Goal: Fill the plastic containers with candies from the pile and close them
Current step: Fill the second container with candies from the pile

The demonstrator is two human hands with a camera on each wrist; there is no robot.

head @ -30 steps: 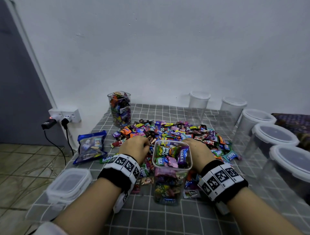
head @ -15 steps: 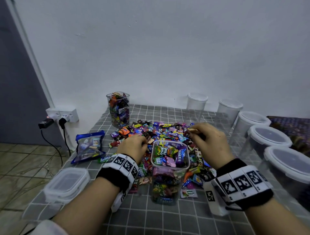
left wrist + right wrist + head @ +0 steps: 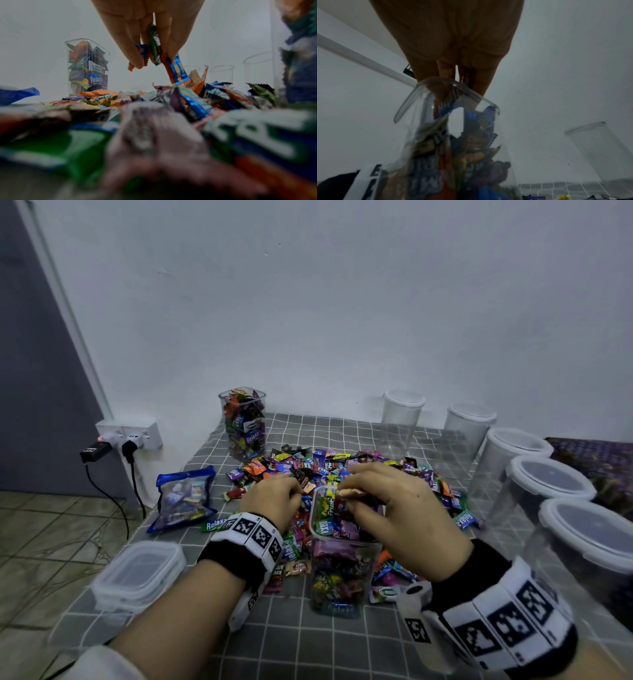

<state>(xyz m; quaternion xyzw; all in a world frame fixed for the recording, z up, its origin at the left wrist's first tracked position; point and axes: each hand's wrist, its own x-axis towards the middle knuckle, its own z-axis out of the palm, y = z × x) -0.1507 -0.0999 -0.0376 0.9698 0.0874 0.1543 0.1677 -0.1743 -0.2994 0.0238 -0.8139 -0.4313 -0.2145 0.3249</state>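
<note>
A clear square container (image 3: 342,573) nearly full of wrapped candies stands open in front of me, seen close up in the right wrist view as the container (image 3: 453,135). Behind it spreads the candy pile (image 3: 308,463). My right hand (image 3: 387,501) hovers over the container's mouth, fingers pinching candies (image 3: 464,75). My left hand (image 3: 274,498) sits on the pile left of the container, its fingers (image 3: 135,54) gripping several wrapped candies (image 3: 154,46). A second container (image 3: 245,422), filled and lidless, stands at the back left.
A lid (image 3: 140,573) lies at the table's near left corner. A blue candy bag (image 3: 185,498) lies left of the pile. Several empty lidded containers (image 3: 548,484) line the right edge and back. A power strip (image 3: 130,436) with plugs is on the wall at left.
My right hand rose from the pile with candies and swung left over the open container. My left hand stayed on the pile, closing on candies.
</note>
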